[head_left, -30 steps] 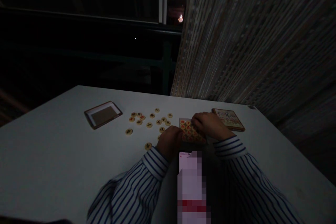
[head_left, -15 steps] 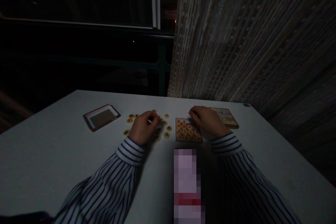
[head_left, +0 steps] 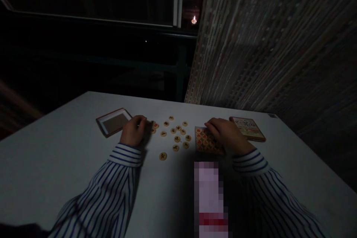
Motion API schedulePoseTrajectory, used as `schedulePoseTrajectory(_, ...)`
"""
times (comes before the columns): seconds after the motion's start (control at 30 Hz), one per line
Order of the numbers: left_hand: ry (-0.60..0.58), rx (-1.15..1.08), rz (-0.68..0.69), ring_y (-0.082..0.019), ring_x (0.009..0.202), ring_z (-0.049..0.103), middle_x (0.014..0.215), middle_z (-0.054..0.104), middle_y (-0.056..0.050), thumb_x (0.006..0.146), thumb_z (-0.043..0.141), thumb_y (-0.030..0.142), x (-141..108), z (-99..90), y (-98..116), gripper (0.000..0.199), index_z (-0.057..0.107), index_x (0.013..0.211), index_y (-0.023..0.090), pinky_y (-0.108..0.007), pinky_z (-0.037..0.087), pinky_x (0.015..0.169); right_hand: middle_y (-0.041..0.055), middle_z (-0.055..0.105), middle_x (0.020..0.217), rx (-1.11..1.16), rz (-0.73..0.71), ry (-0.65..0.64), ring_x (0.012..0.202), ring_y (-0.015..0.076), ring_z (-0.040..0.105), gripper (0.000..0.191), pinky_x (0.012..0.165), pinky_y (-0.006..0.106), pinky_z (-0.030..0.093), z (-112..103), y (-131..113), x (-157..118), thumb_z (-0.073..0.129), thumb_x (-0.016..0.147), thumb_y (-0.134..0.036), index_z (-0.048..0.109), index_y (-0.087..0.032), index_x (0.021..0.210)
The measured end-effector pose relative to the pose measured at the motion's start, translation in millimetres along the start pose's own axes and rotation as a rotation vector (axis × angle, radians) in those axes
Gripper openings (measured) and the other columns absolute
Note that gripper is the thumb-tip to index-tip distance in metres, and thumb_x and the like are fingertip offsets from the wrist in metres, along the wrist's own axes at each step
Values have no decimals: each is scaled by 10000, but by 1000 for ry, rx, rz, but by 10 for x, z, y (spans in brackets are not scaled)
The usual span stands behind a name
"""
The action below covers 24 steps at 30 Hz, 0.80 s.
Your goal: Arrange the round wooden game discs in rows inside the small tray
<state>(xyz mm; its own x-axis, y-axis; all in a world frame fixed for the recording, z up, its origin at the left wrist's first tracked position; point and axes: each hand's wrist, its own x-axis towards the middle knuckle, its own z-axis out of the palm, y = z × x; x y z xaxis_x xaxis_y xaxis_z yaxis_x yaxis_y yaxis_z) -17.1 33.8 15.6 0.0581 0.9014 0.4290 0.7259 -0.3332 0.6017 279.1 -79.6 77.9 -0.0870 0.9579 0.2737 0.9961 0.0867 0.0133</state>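
Note:
My left hand [head_left: 134,131] is closed, its fingers curled together just left of a small cluster of round Chinese chess pieces [head_left: 156,126]. Whatever it may hold is hidden. More wooden pieces with dark characters [head_left: 177,139] are scattered between my hands, and one lies nearer to me [head_left: 163,156]. Rows of red-marked pieces [head_left: 205,142] fill a shallow tray [head_left: 198,129]. Over that tray's right part rests my right hand [head_left: 229,135], with bent fingers pressed together at its far side. Anything in them is out of sight.
An empty rectangular box half [head_left: 107,134] lies behind my left hand. The printed box lid [head_left: 251,129] is beyond my right hand. Both are on the white table [head_left: 69,148]. A string curtain [head_left: 251,44] hangs past the far edge. The room is dark.
My left hand has moved left, uncovering scattered pieces in the middle. My right hand has come lower and covers more of the tray. The whole view has shifted slightly.

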Motion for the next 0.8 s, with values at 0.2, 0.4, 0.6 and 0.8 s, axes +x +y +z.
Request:
schedulePoseTrajectory(0.2, -11, 92, -52, -217, 858, 611, 917, 673, -99, 831, 358, 364, 20, -30, -157, 357, 623, 946, 154, -307, 438, 765, 28, 654, 755, 83, -37, 30, 720, 162, 598, 307, 656, 261, 375, 15, -96, 46, 330, 900, -360, 580, -202, 821)
schedulePoseTrajectory(0.4, -49, 101, -99, -209, 857, 612, 916, 674, -89, 799, 424, 337, 26, -22, -277, 309, 615, 973, 167, -297, 443, 757, 81, 643, 1032, 181, -142, -16, 951, 180, 578, 329, 826, 284, 406, 80, -292, 308, 337, 882, -274, 569, -166, 1090)
schedulePoseTrajectory(0.6, -134, 81, -87, -223, 834, 616, 908, 667, -110, 754, 502, 365, -10, 24, -281, 322, 601, 979, 157, -303, 452, 704, 68, 617, 1104, 217, -208, -168, 1009, 180, 552, 359, 861, 280, 396, 171, -635, 547, 362, 859, -287, 568, -164, 1127)
schedulePoseTrajectory(0.8, -180, 144, -51, -221, 849, 603, 921, 661, -110, 749, 519, 336, -3, 130, -320, 293, 608, 969, 164, -298, 439, 719, 69, 623, 1087, 180, -258, -240, 983, 187, 563, 349, 838, 275, 390, 246, -883, 679, 370, 851, -295, 587, -181, 1100)
